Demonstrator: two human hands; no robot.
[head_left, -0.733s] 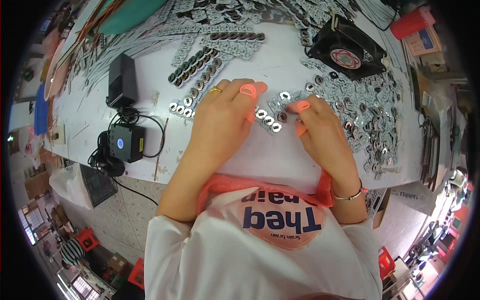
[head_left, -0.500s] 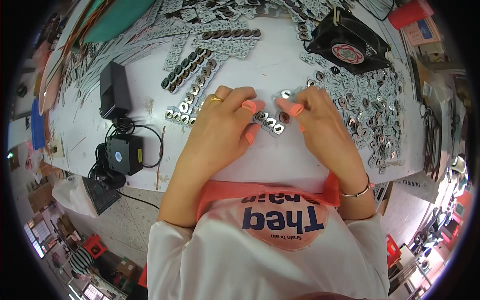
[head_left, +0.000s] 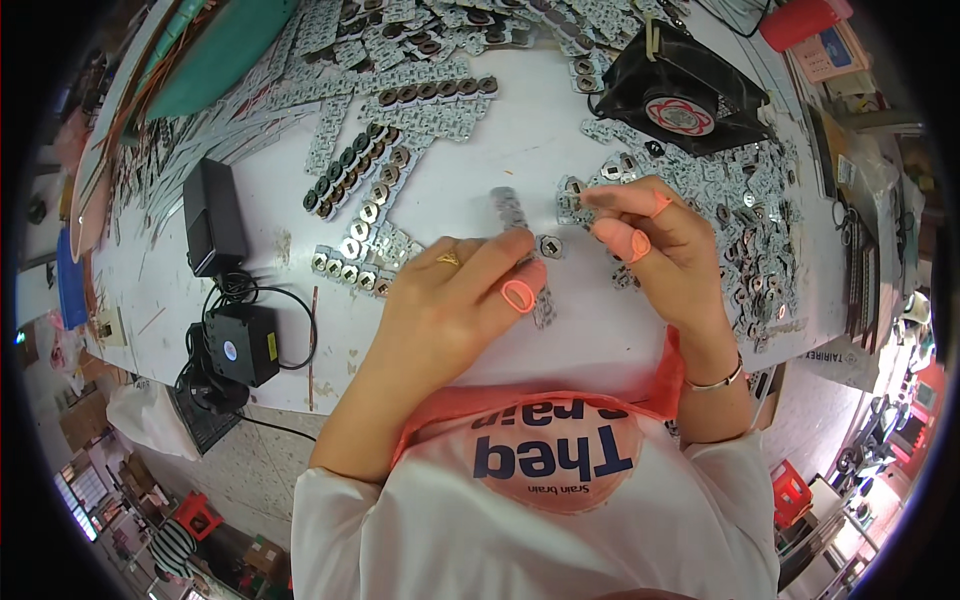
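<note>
My left hand (head_left: 470, 290) is closed, thumb and forefinger pinching a narrow grey circuit board strip (head_left: 509, 208). The strip is blurred, with one end above the fingers and its other end below the thumb. A silver round component (head_left: 551, 247) lies just right of those fingertips. My right hand (head_left: 660, 240) has its forefinger and thumb stretched out and apart, with nothing visible held between them. At the forefinger's tip is a small board piece with a silver round part (head_left: 574, 188). Orange finger bands circle fingers of both hands.
A black fan (head_left: 690, 95) stands at the far right, beside a spread of loose small boards (head_left: 750, 240). Board strips with round parts (head_left: 370, 210) lie to the left. Further left are a black box (head_left: 213, 220) and a cabled black adapter (head_left: 240, 340). More strips pile up at the back.
My left hand has shifted down and now pinches the strip, which has turned more upright. My right hand has moved right and downward, with its forefinger and thumb spread. The view has shifted slightly.
</note>
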